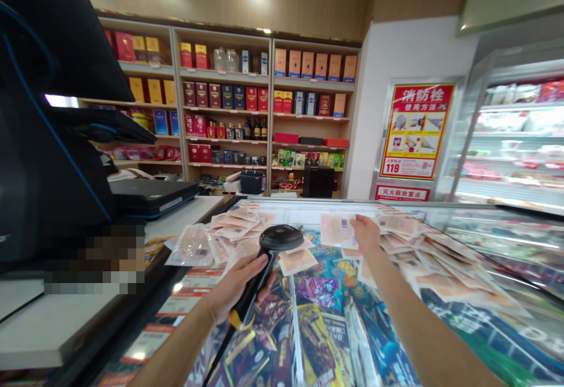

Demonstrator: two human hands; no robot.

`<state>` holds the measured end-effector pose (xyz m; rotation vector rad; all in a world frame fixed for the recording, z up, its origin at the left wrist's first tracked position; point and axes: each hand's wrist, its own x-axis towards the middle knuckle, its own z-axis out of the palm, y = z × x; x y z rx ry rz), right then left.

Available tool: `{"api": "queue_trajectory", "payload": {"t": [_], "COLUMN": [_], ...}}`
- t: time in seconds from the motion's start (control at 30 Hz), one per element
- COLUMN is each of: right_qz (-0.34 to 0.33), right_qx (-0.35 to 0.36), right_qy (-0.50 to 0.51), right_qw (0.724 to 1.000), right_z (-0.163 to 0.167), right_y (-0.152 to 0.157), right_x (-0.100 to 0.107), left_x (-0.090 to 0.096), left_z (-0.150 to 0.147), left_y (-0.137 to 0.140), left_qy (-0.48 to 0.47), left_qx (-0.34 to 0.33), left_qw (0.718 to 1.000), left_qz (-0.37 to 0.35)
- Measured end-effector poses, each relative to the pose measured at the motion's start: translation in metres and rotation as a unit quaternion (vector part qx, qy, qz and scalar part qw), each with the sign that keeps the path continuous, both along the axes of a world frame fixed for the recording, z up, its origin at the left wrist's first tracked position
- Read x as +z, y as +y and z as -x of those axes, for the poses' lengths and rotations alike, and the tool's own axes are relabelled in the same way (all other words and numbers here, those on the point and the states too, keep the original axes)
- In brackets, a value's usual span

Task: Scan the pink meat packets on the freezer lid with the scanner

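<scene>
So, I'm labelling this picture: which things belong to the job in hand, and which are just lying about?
Job in hand:
scanner, in the left hand
flat packet, in the right hand
similar packets piled to either side, probably

Just lying about, it seems:
shelved boxes
red wall poster
flat black device at left
bright wrapped goods

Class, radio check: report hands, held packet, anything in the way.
Left hand: gripping black scanner. Right hand: pinching barcoded packet. Nothing visibly between scanner and packet; loose packets both sides.

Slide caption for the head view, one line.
Left hand grips a black handheld scanner; right hand holds a barcoded packet, with more packets spread to both sides.
</scene>
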<state>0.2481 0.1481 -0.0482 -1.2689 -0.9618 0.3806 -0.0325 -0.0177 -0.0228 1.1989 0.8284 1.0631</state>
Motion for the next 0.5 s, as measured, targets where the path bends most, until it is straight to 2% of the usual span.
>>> {"api": "queue_trajectory", "payload": {"t": [0.17, 0.4, 0.5], "right_qz": [0.080, 0.139, 0.150], "right_qx": [-0.126, -0.184, -0.222], "right_qy": [-0.106, -0.202, -0.271], "right_qw": [0.983, 0.952, 0.924], "right_z": [-0.029, -0.039, -0.034], "right_y": [-0.013, -0.034, -0.036], "right_x": [0.016, 0.017, 0.016], "left_x": [-0.002, -0.009, -0.011], "left_z": [-0.001, 0.007, 0.011], "left_y": [0.004, 0.016, 0.020], "left_qy": [0.000, -0.001, 0.000], "left_qx": [0.029, 0.071, 0.081], "left_qw": [1.000, 0.997, 0.997], "left_qz": [0.002, 0.011, 0.017]}}
